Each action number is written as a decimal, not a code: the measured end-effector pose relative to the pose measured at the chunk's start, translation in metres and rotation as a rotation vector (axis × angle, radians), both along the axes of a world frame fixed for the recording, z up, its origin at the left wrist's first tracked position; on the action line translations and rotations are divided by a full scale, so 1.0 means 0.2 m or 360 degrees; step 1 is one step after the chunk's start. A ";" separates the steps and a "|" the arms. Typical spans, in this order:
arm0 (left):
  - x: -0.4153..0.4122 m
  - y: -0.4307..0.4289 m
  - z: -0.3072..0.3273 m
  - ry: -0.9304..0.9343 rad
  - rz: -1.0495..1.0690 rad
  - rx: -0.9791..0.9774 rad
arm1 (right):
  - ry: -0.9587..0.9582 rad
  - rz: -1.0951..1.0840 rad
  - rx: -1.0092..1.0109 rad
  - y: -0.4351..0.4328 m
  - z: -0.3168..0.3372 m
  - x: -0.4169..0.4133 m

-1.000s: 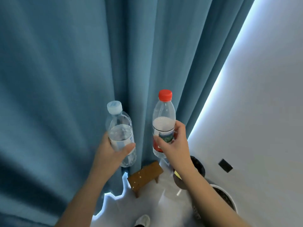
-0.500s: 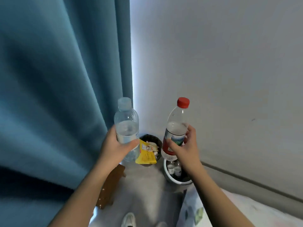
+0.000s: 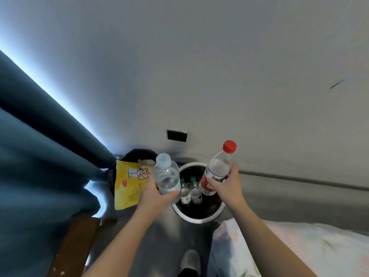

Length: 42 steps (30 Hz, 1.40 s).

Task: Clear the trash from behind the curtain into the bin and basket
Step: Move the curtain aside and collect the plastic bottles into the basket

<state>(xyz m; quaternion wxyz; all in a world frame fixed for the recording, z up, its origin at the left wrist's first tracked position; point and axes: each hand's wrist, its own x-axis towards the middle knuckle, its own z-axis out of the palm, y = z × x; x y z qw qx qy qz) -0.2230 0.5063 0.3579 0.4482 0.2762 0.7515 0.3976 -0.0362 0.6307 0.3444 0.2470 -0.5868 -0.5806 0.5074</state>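
Note:
My left hand point(image 3: 154, 193) grips a clear plastic bottle with a pale cap point(image 3: 166, 175), held over the left rim of a white-rimmed basket point(image 3: 196, 217). My right hand point(image 3: 226, 185) holds a red-capped bottle with a red label point(image 3: 216, 169), tilted above the basket's right side. Inside the basket stand two small green-capped bottles point(image 3: 190, 189). To the left sits a black bin point(image 3: 137, 154) with a yellow snack bag point(image 3: 130, 182) hanging over its front. The blue curtain point(image 3: 40, 156) hangs at the left.
A grey wall with a black socket plate point(image 3: 177, 135) rises behind the bin and basket. A wooden stool point(image 3: 73, 244) stands at lower left by the curtain. Pale bedding point(image 3: 299, 250) fills the lower right. My shoe point(image 3: 190, 262) rests on the grey floor below the basket.
The view has swung from the curtain toward the wall and down. Both hands have carried their bottles over to the white basket, which now lies directly beneath them.

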 end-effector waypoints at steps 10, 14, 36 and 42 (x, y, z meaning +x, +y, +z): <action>0.21 0.33 -1.51 0.0147 -0.0957 -0.0054 | -0.0281 0.0264 0.0126 0.34 -1.22 0.17; 0.26 0.43 -1.82 0.0345 -0.1396 -0.0201 | -0.0339 0.0354 0.0151 0.47 -1.33 0.16; 0.12 0.65 -1.86 0.0832 -0.1407 0.0147 | -0.0604 0.0698 0.0330 0.55 -1.41 0.09; 0.16 0.45 -1.81 0.0791 -0.1453 0.0426 | -0.0529 0.0968 0.0143 0.56 -1.51 0.11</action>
